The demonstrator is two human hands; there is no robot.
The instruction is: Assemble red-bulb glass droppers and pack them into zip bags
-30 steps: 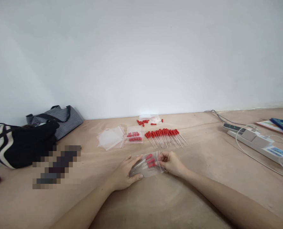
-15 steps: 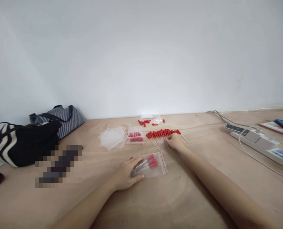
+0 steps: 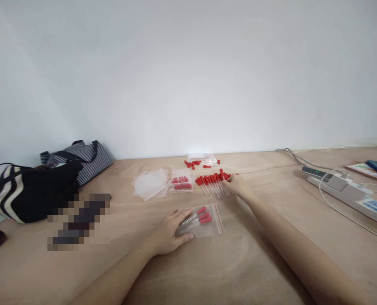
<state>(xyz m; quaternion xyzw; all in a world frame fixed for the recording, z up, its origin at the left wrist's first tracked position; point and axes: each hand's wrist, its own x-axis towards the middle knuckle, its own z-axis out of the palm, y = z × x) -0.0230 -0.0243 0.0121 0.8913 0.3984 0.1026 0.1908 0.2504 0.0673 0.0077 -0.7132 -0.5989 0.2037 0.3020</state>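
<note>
My left hand (image 3: 173, 233) lies flat with fingers spread over the left part of a clear zip bag (image 3: 213, 231). Inside that bag are several droppers with red bulbs (image 3: 204, 218) toward the red-striped mouth, their glass tubes partly under my fingers. My right hand (image 3: 237, 185) is at the right part of a row of red-bulbed droppers (image 3: 206, 179). Its thumb and fingertips are pinched on one dropper (image 3: 221, 172), whose bulb sticks up above its neighbours. The fingers hide some of the row's right end.
Left of the row lie a filled bag of droppers (image 3: 182, 186) and a fan of flat zip bags (image 3: 150, 184). Loose red bulbs (image 3: 193, 163) lie near the wall. Cloth bags (image 3: 45, 186) stand at left; a power strip (image 3: 350, 192) with cables is at right.
My right hand has shifted slightly right, and one dropper's bulb now rises above the row beside its fingertips. My left hand has stayed on the bag.
</note>
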